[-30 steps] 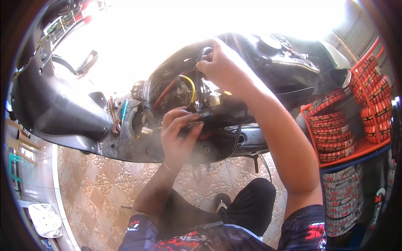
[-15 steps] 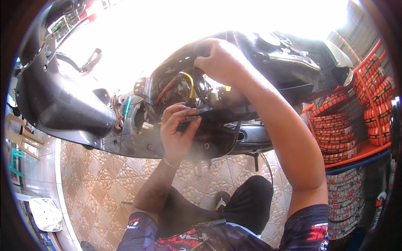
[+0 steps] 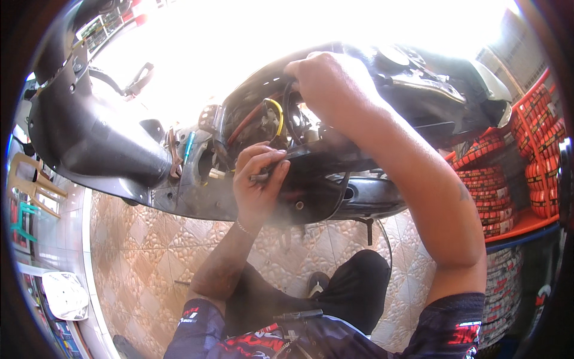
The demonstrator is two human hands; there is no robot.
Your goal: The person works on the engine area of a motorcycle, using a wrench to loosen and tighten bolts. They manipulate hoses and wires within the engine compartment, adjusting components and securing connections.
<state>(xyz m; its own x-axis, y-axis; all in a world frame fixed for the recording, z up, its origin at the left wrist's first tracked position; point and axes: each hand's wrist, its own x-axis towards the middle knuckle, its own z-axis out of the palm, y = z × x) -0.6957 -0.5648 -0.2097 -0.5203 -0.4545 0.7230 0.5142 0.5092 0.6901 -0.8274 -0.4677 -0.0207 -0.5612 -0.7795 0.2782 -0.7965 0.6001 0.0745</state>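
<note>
Before me a scooter stands with its body panels opened, showing a yellow cable (image 3: 279,115) and a reddish hose (image 3: 244,127). My left hand (image 3: 258,182) is closed in a pinch around a small dark piece, too small to name, by the lower edge of the black side panel (image 3: 317,194). Higher up, my right hand (image 3: 335,84) reaches over the frame with its fingers curled by a thin black hose (image 3: 289,116); glare and the hand itself hide what is in them. A white connector (image 3: 216,173) sits left of my left hand.
A rusty metal tool (image 3: 175,154) and a cyan-handled tool (image 3: 189,146) lie on the footboard, beside the big black front cover (image 3: 101,137). Stacked tires (image 3: 487,197) fill a red rack (image 3: 520,230) at right. Chairs (image 3: 39,182) stand at far left.
My right hand has shifted slightly up and right, its fingers drawn away from the cable area. My left hand stays low at the panel with its pinch. The whole view has shifted a little.
</note>
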